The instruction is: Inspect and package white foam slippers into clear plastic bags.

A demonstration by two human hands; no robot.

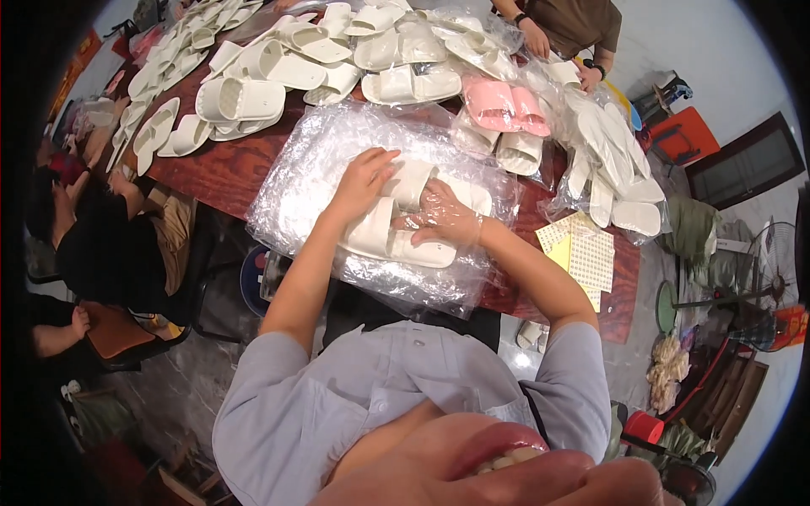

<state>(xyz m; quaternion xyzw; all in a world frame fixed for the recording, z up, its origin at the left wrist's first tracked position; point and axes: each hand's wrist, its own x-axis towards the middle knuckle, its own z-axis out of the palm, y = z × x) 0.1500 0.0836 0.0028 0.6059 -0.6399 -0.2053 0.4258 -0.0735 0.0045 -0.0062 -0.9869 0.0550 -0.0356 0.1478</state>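
Observation:
A pair of white slippers, the nearer slipper (434,253) and the farther slipper (471,196), lies side by side on a stack of clear plastic bags (291,181) in front of me. My left hand (369,181) rests at the left end of the farther slipper, its fingers stretched out toward the strap (409,181). Over the middle of the pair lies my right hand (440,215), fingers spread across both slippers beside their straps. A clear sheen on this hand may be plastic film; I cannot tell whether it is inside a bag.
White slippers (240,99) pile along the far side of the red-brown table (198,164). A pink pair (506,108) and bagged slippers (616,160) sit to the right, near yellow sticker sheets (582,253). Another person's hand (533,38) works across the table; people sit at left.

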